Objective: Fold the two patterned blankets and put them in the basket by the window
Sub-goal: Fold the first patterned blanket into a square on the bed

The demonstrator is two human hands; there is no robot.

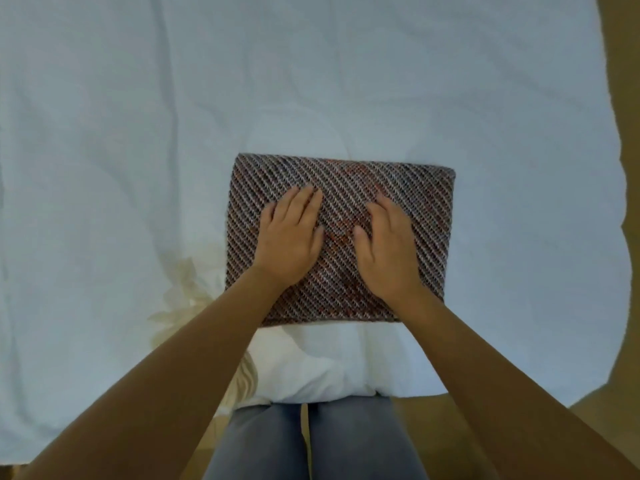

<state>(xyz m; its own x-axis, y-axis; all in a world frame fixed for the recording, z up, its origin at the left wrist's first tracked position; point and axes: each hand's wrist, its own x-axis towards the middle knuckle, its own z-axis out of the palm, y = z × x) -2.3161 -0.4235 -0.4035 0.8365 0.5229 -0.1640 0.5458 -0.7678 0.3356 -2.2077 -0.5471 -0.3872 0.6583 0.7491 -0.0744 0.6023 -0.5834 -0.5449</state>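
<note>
Blanket [408, 199] folded flat on bed [138, 133], long axis left-right. Left hand [289, 237] and right hand [389, 247] press its middle, fingers straight, gripping nothing. Side edges equally near.

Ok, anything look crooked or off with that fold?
Nothing stands out. The folded blanket lies as a neat rectangle on the white sheet, left hand and right hand resting on top.

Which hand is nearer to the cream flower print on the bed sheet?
Left. The left hand lies flat on the folded blanket, just right of the flower print; the right hand rests on the blanket too, further right, beyond the left hand.
</note>
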